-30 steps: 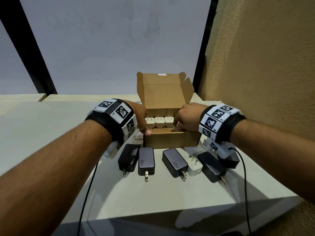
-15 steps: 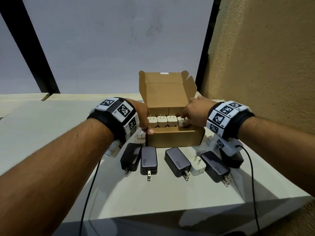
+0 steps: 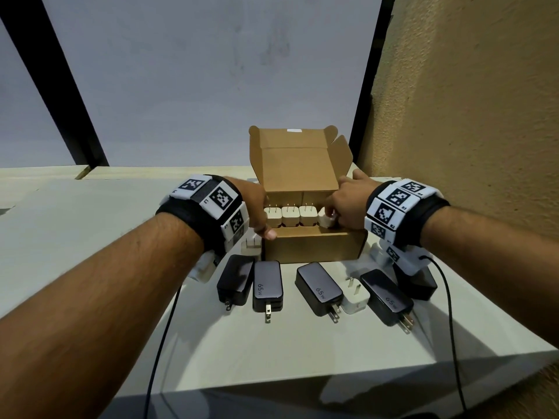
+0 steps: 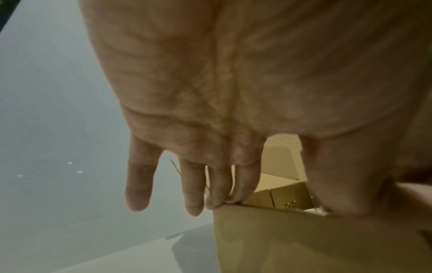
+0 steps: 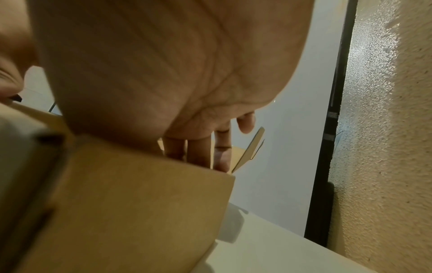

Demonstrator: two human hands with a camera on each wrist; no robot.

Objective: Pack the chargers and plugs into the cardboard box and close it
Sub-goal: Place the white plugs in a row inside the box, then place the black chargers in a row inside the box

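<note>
An open cardboard box (image 3: 314,246) stands on the table with its lid (image 3: 299,167) raised at the back. Three white plugs (image 3: 292,217) stand in a row inside, prongs up. At the row's right end my right hand (image 3: 341,207) pinches a fourth white plug (image 3: 328,221), which sits tilted. The right wrist view shows the right hand's fingers (image 5: 201,151) reaching down behind the box's front wall (image 5: 140,194). My left hand (image 3: 261,213) rests on the box's left front corner with its thumb (image 3: 269,234) on the front wall. Its straight fingers (image 4: 217,194) touch the rim.
Several black 65 W chargers (image 3: 267,285) (image 3: 317,288) (image 3: 387,296) lie in front of the box, a white plug (image 3: 354,294) among them. Another white plug (image 3: 251,246) lies left of the box. A rough wall (image 3: 469,146) runs close on the right. The table's front edge (image 3: 332,379) is near.
My right hand rose from the box's front right corner and brought a fourth white plug to the right end of the row. The left hand stayed on the box.
</note>
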